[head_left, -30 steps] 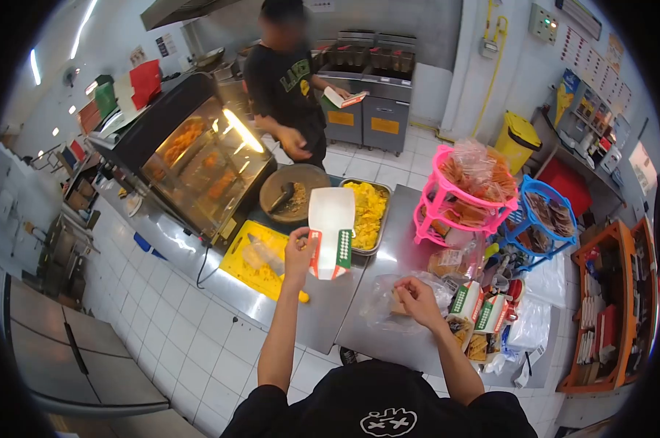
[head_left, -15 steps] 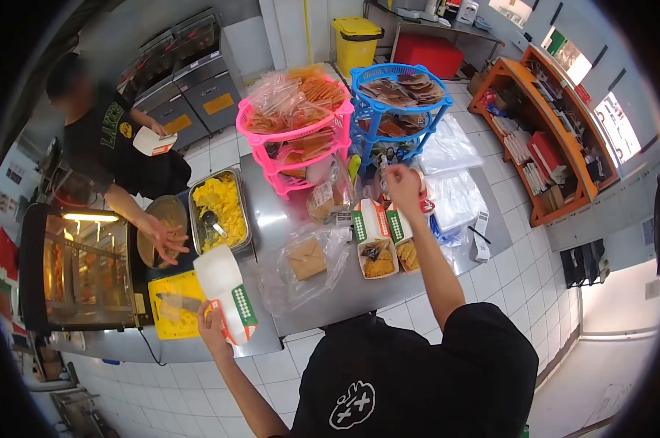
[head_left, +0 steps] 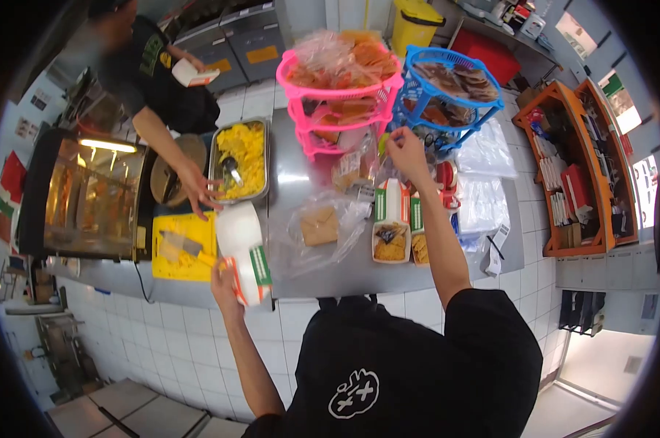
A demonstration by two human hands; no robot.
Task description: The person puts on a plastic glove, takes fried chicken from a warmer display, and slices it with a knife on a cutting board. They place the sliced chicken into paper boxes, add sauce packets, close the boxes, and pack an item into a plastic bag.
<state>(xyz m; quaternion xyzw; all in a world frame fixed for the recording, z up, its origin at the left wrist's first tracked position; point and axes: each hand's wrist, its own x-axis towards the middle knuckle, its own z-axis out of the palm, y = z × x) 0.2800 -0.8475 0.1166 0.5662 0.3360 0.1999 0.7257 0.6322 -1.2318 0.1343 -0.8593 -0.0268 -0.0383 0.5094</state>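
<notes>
My left hand (head_left: pixel 227 286) grips an open, unfilled takeaway box (head_left: pixel 240 237), white inside with green and orange printed sides, held at the table's front edge. My right hand (head_left: pixel 406 152) reaches over the back of the table with its fingers drawn together. Beside those fingertips is a yellow-green item (head_left: pixel 383 143); what they pinch, if anything, I cannot make out. Below my right forearm stand two open boxes of fried food, the fuller view being of the left food box (head_left: pixel 391 241). A brown paper packet (head_left: pixel 319 225) lies on clear plastic left of them.
Stacked pink baskets (head_left: pixel 337 91) and blue baskets (head_left: pixel 454 95) hold packets. A tray of yellow food (head_left: pixel 240 157) sits beside a yellow cutting board (head_left: pixel 184 244) bearing a knife. At left, a co-worker (head_left: pixel 162 87) holds another box and reaches toward the tray and board. Plastic bags (head_left: pixel 483 204) lie right.
The view has shifted, moving the table scene right and up. My right hand has come closer to the yellow-green item. My left hand still holds the box; the co-worker's hand is now nearer it.
</notes>
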